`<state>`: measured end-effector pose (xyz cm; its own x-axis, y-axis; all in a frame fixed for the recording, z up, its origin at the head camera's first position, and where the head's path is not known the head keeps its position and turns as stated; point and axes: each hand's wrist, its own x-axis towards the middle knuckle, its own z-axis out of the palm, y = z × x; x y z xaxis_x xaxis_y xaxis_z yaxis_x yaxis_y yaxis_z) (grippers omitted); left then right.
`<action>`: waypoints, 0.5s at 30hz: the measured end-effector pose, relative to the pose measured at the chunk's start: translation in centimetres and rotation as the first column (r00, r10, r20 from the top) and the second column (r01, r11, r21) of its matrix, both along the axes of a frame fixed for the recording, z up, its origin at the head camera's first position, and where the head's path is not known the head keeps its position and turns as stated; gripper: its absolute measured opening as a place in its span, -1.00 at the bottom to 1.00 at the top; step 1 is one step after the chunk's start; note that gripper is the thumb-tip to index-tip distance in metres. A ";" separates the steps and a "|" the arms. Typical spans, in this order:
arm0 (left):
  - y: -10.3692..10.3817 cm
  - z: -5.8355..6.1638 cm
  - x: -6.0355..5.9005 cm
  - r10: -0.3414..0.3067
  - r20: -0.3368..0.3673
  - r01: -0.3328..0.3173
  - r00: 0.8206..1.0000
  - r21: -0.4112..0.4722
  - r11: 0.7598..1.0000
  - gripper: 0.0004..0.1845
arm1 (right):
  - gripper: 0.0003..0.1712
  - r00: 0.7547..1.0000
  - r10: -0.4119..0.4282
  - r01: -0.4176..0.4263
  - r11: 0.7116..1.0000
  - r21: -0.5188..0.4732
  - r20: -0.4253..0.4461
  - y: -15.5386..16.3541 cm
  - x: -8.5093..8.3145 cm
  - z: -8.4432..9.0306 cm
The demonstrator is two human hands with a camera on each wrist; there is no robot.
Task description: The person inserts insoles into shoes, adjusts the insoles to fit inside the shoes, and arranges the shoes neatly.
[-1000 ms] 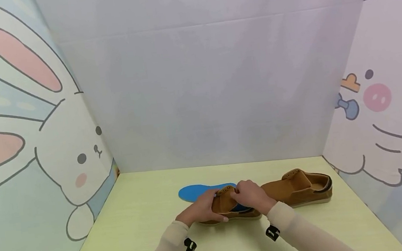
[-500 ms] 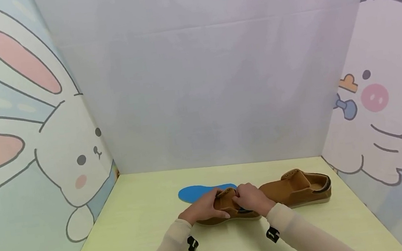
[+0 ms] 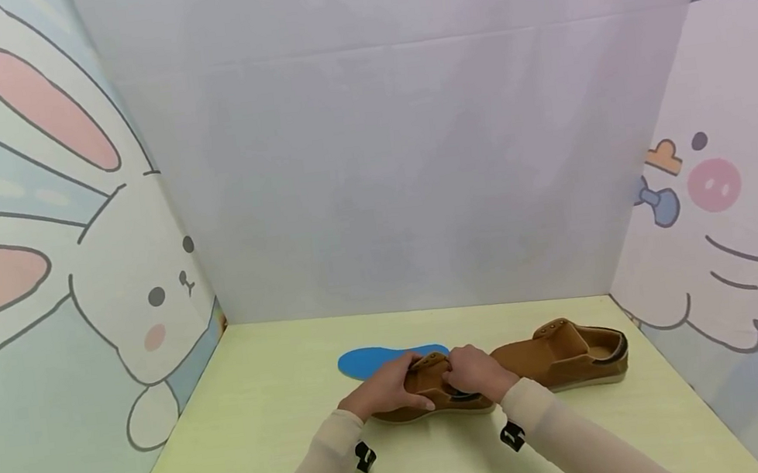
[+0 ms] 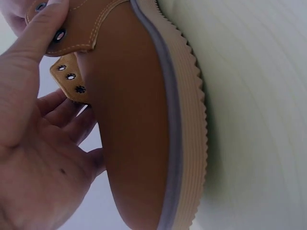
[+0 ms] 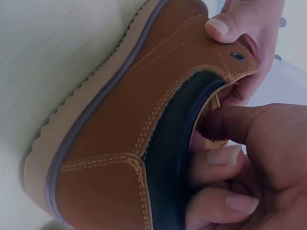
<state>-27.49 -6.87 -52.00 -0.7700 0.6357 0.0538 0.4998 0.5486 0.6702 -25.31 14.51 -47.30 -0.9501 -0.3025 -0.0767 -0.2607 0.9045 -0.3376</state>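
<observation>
A brown leather shoe [image 3: 468,406] with a dark padded collar and no laces lies in front of me, toe to the left. My left hand [image 3: 388,388] holds it over the front, thumb on the near eyelet flap and fingers on the far side. In the left wrist view, the thumb lies by the eyelets above the tongue [image 4: 72,79]. My right hand [image 3: 479,373] is at the shoe's opening with bent fingers. Its thumb or index tip reaches inside under the tongue, as the right wrist view shows; whether it pinches anything there is hidden.
Another brown shoe [image 3: 540,358] stands to the right, close by my right hand. A blue insole [image 3: 365,361] lies flat behind the left hand. Everything sits on a pale yellow table [image 3: 265,405] with walls at the back and both sides.
My left hand has shifted slightly to the right along the shoe. The blue patch seen in the shoe's opening a second ago shows much less. The right hand stays nearly in place.
</observation>
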 end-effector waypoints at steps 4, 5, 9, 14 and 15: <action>0.0 0.3 0.0 -0.017 -0.025 0.016 1.000 -0.006 1.000 -0.12 | -0.50 1.000 0.004 -0.004 1.000 -0.021 -0.006 0.1 0.2 0.0; 0.0 0.3 0.0 -0.021 -0.028 0.021 0.999 -0.004 1.000 -0.13 | -0.47 1.000 0.005 -0.006 1.000 -0.025 -0.011 0.2 0.2 -0.1; 0.1 0.4 0.1 -0.026 -0.031 0.026 0.999 0.001 1.000 -0.14 | -0.41 1.000 0.008 -0.009 0.999 -0.043 -0.016 0.3 0.5 -0.1; 0.1 0.4 0.3 -0.010 -0.045 0.009 0.999 -0.015 1.000 -0.12 | -0.45 0.999 0.029 -0.028 0.998 -0.057 0.033 0.4 0.9 0.1; 0.1 0.4 0.3 -0.007 -0.048 0.006 0.999 -0.019 1.000 -0.12 | -0.46 0.999 0.036 -0.034 0.998 -0.054 0.034 0.4 1.0 0.2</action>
<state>-27.17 -6.73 -51.61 -0.7624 0.6423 0.0787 0.5351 0.5574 0.6348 -24.34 14.92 -47.11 -0.9358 -0.3402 -0.0920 -0.2794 0.8753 -0.3946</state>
